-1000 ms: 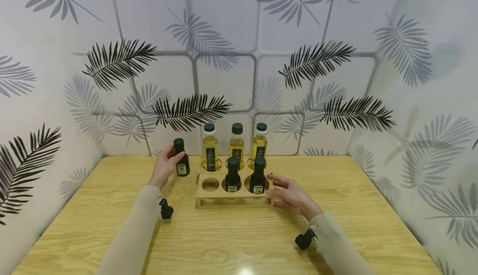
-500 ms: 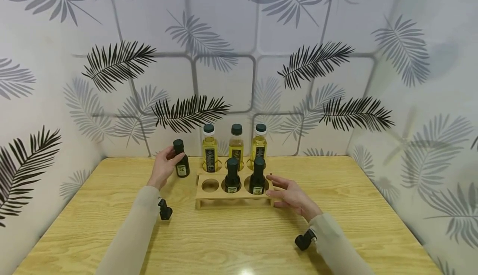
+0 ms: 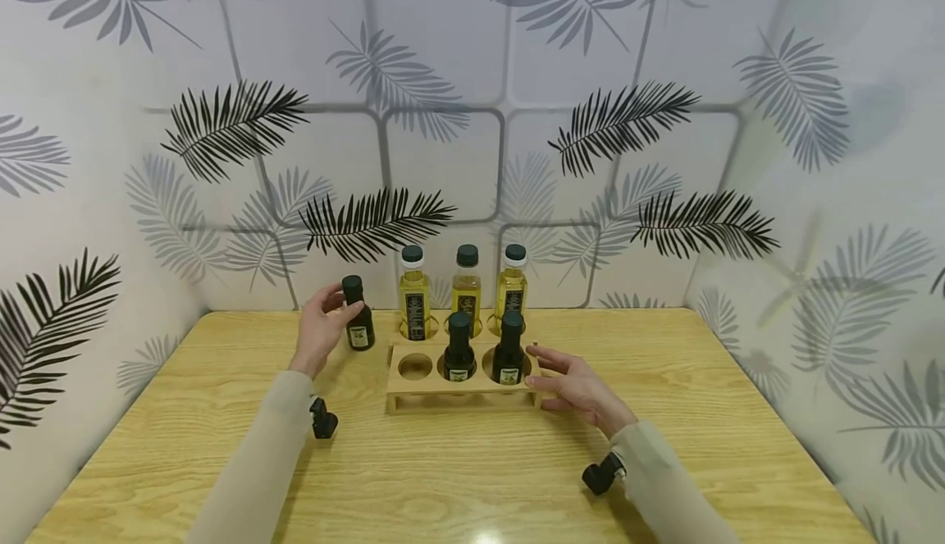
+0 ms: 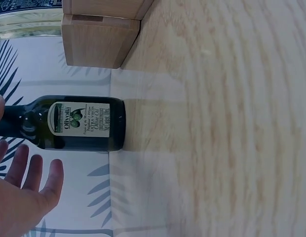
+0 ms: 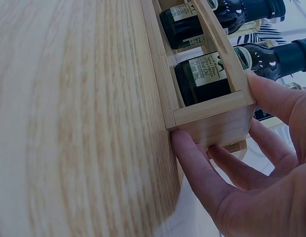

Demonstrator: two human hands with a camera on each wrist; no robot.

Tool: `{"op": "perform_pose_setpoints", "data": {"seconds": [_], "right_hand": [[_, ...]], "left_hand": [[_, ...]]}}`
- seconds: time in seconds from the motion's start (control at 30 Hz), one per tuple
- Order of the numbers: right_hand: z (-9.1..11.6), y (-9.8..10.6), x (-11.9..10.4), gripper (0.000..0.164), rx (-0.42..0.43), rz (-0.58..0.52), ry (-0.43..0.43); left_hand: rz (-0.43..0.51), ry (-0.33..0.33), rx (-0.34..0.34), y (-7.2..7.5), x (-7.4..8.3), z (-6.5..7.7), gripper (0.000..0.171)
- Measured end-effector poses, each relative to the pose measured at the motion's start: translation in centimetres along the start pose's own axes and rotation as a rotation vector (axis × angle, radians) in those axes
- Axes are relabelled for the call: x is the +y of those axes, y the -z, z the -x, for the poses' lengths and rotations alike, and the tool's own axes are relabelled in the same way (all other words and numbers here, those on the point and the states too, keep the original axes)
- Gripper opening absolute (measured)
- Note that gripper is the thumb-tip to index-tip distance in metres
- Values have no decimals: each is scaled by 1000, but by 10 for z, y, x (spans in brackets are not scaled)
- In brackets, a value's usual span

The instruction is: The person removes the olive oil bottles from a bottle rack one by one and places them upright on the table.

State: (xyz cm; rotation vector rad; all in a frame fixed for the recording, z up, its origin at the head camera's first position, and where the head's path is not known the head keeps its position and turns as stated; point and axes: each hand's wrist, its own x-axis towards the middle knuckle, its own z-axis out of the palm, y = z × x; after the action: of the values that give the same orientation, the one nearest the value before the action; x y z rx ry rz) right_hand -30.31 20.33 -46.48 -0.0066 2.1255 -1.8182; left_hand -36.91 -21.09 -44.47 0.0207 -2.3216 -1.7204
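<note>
In the head view a small dark olive oil bottle [image 3: 360, 326] stands upright on the table, left of the wooden bottle rack [image 3: 465, 392]. My left hand [image 3: 319, 329] is at its neck, thumb across the front; in the left wrist view the other fingers [image 4: 54, 180] spread apart beside the glass. My right hand [image 3: 583, 388] holds the rack's right end, its fingers [image 5: 197, 170] spread over the corner and end panel. Two dark olive oil bottles [image 3: 459, 355] sit in the front row, whose left hole [image 3: 416, 366] is vacant.
Behind them, three clear bottles of yellow oil [image 3: 416, 298] with dark green caps fill the rack's back row. The light wood table [image 3: 443, 478] ends at a leaf-patterned backdrop [image 3: 443, 158] behind and at both sides.
My left hand has shifted slightly left while the bottle beside it stays put. The right hand and the rack have not visibly moved.
</note>
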Motion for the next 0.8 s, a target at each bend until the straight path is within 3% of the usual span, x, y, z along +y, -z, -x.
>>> {"op": "perform_pose_setpoints", "data": {"seconds": [0.23, 0.47, 0.8], "right_hand": [[0, 0, 0, 64, 1, 2, -4], [-1, 0, -1, 65, 2, 1, -8], [-1, -1, 0, 64, 5, 6, -6]], "left_hand": [[30, -43, 124, 1, 8, 6, 57], [80, 7, 239, -4, 23, 18, 48], [92, 19, 249, -14, 37, 37, 44]]}}
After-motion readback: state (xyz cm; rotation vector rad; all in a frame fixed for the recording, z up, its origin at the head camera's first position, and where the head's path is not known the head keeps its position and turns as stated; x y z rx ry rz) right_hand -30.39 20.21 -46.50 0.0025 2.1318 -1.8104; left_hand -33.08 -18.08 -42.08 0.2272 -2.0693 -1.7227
